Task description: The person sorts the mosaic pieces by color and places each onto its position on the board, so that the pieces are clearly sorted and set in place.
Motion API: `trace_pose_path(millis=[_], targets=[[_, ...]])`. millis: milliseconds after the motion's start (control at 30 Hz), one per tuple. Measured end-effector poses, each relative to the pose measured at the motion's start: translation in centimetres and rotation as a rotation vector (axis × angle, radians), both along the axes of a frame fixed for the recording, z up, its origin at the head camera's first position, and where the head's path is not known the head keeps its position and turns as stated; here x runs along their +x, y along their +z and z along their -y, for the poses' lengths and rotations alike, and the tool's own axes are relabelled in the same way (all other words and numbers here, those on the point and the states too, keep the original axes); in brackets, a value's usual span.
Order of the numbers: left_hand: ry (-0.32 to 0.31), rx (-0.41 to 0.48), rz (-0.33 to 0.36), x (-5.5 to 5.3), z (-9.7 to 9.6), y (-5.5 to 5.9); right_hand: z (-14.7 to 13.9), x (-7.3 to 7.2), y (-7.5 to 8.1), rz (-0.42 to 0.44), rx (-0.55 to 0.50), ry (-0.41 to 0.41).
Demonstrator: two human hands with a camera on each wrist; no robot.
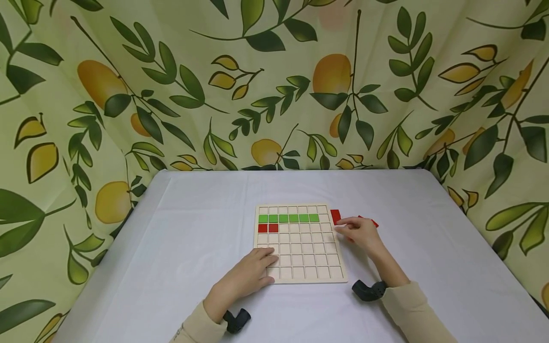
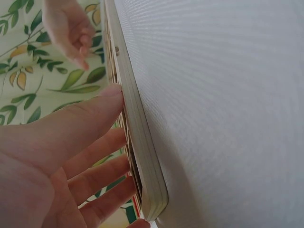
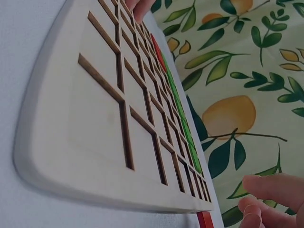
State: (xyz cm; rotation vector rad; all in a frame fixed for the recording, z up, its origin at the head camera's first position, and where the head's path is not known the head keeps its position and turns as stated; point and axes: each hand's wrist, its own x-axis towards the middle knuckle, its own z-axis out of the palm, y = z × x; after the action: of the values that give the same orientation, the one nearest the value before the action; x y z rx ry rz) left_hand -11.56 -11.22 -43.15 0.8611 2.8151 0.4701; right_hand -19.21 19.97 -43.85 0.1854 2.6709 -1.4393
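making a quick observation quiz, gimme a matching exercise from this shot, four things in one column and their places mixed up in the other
1. left hand
2. right hand
3. green tiles
4. pair of red tiles

A. third row from the far edge of the grid board
B. by the board's right edge
C. second row from the far edge
D. on the board's near left part

Pairs: 1-D, 2-B, 3-C, 4-A
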Motion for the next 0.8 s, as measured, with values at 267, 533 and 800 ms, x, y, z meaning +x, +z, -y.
trace_pose_path(millis=[267,533,800], targets=[[0.006,0.002,0.009,0.0,0.0,-0.1,-1.6,-0.2,-0.3,-0.029,0.012,-0.060],[0.000,0.003,-0.001,0.0,0.0,-0.2,-3.1,-0.1,-0.5,-0.012,0.002,-0.127],[0.014,0.009,0.023,0.0,0.0,-0.1,-4.3,-0.3,-0.8,0.004,0.014,-0.204]])
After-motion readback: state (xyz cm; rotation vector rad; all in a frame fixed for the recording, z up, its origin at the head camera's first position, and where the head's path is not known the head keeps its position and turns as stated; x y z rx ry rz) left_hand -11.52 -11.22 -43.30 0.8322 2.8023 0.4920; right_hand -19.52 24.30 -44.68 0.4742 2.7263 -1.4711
